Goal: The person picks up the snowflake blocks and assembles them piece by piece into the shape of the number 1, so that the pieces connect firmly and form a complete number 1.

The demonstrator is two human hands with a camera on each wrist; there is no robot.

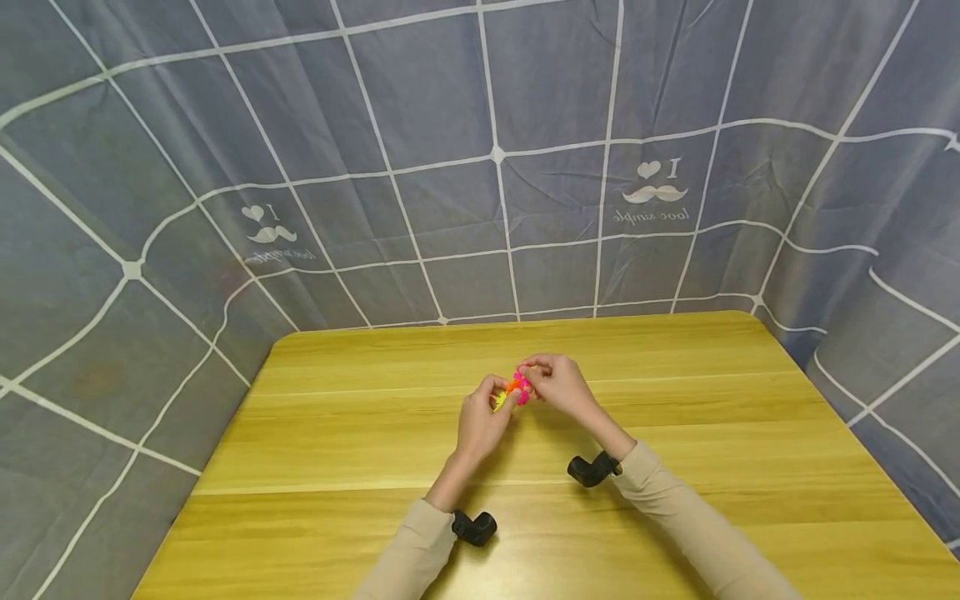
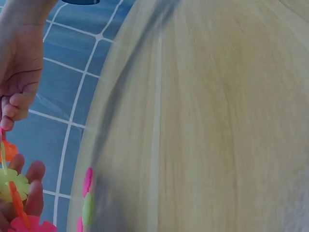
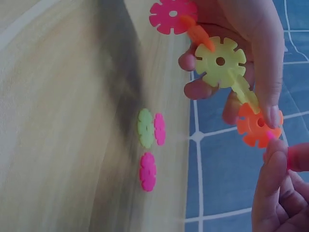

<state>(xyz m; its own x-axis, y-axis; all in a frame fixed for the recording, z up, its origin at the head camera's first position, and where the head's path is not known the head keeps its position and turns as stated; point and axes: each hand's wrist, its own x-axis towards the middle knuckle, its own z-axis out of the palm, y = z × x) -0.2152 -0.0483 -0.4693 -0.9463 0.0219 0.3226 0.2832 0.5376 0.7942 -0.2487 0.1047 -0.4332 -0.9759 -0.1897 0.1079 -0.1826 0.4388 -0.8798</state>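
My left hand [image 1: 482,417] holds a chain of notched plastic snowflake discs slotted together. In the right wrist view the chain has a pink disc [image 3: 173,14] at its far end, then an orange one [image 3: 198,36], yellow discs [image 3: 220,61] and another orange disc [image 3: 259,126]. The left thumb presses on that last orange disc. My right hand [image 1: 558,385] pinches a small pink disc [image 3: 290,158] against the orange disc's edge; fingers mostly cover it. Whether the two are slotted together I cannot tell.
On the wooden table [image 1: 337,450] lie a loose light-green disc [image 3: 146,128] and two pink discs [image 3: 147,171], close beside the hands. A grey checked curtain [image 1: 450,208] hangs behind the table and along its sides. Each wrist wears a black camera [image 1: 474,528].
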